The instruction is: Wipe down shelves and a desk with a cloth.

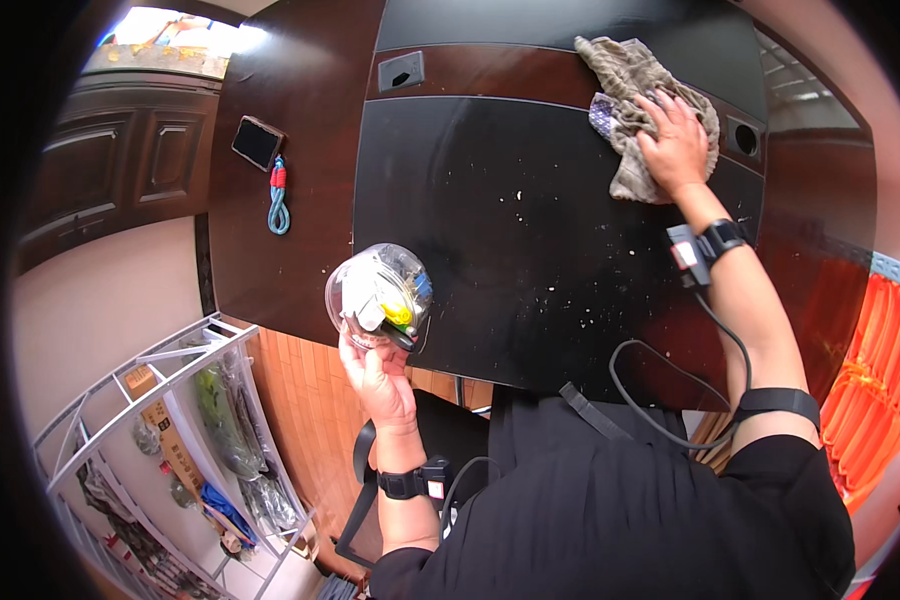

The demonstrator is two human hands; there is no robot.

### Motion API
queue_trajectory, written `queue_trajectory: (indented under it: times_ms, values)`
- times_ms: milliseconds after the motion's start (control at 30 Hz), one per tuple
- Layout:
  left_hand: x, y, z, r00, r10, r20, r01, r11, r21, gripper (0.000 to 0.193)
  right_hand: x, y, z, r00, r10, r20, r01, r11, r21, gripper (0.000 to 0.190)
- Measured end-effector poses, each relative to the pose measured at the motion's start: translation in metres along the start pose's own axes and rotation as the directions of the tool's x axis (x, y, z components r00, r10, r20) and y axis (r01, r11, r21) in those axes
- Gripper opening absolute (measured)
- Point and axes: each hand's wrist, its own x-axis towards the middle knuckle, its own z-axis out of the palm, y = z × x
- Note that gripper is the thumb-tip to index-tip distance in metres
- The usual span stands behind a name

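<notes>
My left hand [379,375] holds a round clear plastic container [381,292] over the near left edge of a dark wooden desk [457,225]. Inside the container are a coiled white cable, a white plug-like piece, a yellow item and other small things. At the far right of the desk, my right hand [673,142] presses flat on a crumpled grey-brown cloth [630,75] with a purple-white patterned patch at its left side. Whether the fingers grip the cloth cannot be told. White specks are scattered across the black panel between the hands.
A dark phone-like device [257,142] with a blue and red cord loop [278,196] lies at the desk's left. Two cable openings, one a round hole [745,139], are set in the top. A metal rack [150,405] stands lower left; orange fabric [877,382] hangs at right. Cables trail from both wrist devices.
</notes>
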Motion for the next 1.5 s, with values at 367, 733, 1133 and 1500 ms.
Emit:
queue_trajectory:
  times_ms: [367, 733, 1133, 1500]
  values:
    - [-0.013, -0.002, 0.034, 0.991, 0.009, 0.135, -0.013, 1.000, 0.026, 0.056, -0.209, -0.130, -0.049, 0.462, -0.886, 0.040, 0.599, 0.345, 0.723, 0.033]
    - [-0.062, -0.061, 0.136, 0.920, -0.119, 0.373, 0.082, 0.990, 0.111, 0.048, -0.219, 0.083, -0.095, 0.997, 0.064, 0.053, -0.072, 0.982, 0.175, 0.058]
    - [-0.086, -0.123, 0.252, 0.873, -0.181, 0.452, 0.090, 0.972, 0.215, 0.050, -0.344, 0.037, -0.133, 0.901, -0.350, 0.257, 0.226, 0.883, 0.411, 0.057]
    - [-0.087, -0.193, 0.283, 0.920, -0.058, 0.387, -0.085, 0.936, 0.342, 0.054, -0.343, 0.028, -0.130, 0.888, -0.328, 0.323, 0.220, 0.919, 0.326, 0.058]
